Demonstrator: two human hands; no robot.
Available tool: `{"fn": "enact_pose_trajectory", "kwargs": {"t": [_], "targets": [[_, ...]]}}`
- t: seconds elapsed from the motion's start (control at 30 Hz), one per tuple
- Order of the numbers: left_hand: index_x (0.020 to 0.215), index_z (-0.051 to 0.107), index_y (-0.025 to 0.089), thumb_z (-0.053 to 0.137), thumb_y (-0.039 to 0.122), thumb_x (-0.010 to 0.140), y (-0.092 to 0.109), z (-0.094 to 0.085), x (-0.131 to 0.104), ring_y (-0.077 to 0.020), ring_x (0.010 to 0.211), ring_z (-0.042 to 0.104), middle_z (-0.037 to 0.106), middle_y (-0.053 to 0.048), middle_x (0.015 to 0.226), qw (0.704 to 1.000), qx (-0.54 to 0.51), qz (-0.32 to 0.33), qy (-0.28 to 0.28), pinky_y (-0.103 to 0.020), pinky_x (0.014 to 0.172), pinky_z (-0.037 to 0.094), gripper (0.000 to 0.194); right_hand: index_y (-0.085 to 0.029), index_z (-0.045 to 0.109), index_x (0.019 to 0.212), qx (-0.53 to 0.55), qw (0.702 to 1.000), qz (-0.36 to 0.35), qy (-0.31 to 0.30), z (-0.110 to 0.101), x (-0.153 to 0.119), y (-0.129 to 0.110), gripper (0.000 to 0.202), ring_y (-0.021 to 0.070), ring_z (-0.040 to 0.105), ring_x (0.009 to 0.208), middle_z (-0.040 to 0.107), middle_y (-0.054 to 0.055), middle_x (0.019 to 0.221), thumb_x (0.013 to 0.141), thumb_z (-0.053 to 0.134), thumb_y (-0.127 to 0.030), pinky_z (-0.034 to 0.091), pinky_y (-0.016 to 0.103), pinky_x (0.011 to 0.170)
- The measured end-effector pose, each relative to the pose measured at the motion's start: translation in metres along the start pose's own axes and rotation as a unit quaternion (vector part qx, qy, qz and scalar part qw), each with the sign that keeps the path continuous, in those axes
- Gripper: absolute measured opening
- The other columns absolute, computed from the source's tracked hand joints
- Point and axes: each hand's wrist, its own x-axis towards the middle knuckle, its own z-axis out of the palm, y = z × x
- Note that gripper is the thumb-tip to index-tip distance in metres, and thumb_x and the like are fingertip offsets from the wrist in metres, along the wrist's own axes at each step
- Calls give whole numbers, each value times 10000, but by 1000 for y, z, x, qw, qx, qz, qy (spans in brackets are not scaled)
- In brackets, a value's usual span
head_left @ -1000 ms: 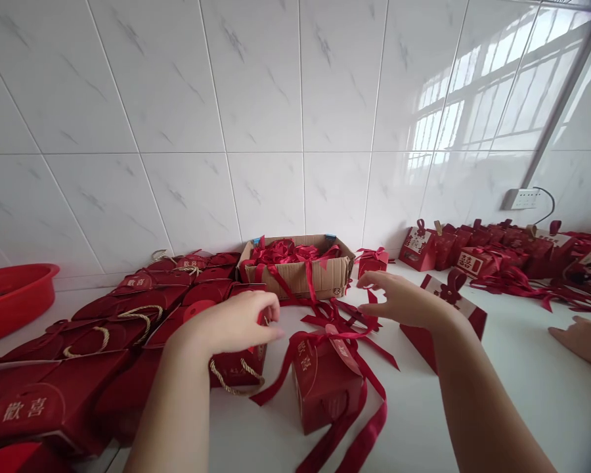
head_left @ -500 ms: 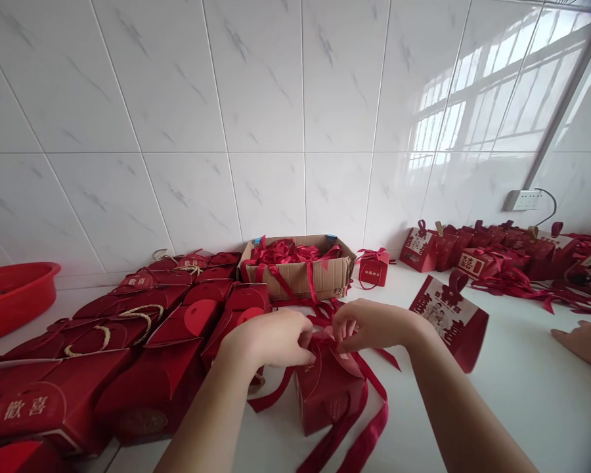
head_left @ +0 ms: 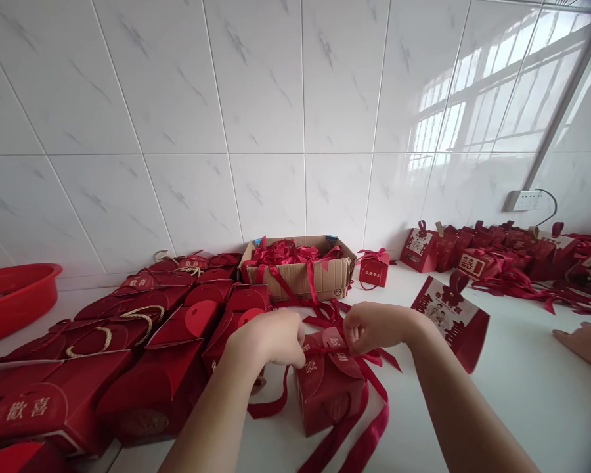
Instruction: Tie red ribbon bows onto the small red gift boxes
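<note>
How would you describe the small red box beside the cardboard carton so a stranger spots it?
By the tiled wall sits an open cardboard carton heaped with red ribbon. Just right of it stands the small red box. A bow tops it, unlike the loop-topped boxes further right.

Bright daylight, window glare on right wall (head_left: 453,105).

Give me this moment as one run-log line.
left hand: pinching ribbon | right hand: pinching ribbon | ribbon: across lid of red box | red box: closed, upright on table | cardboard carton: behind, holding ribbons
</note>
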Motion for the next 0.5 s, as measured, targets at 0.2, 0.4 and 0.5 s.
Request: {"fn": "enact_pose_trajectory", "kwargs": {"t": [0.2,0.4,0.5], "targets": [[496,525,224,527,212,440,-4,3,13,-199,525,500,557,-20,560,999,29,-42,5,-282,420,343,58,-211,703,696,4,997,74,-38,-1,5,11,131,173,593,678,676,-7,685,599,652,-285,390,245,557],[543,521,220,520,212,484,-10,3,10,-184,524,521,587,-15,596,999,30,-15,7,-262,433,338,60,-205,692,728,11,999,42,-21,-2,2,7,127,176,618,719,701,9,788,617,638,-232,415,241,573],[620,527,230,532,278,551,-11,2,5,-188,568,546,625,-20,698,999,39,20,32,-254,428,328,84,-222,677,806,27,998,39,30,-1,-4,6,199,156,616,717,696,11,848,610,643,-222,416,228,558]]}}
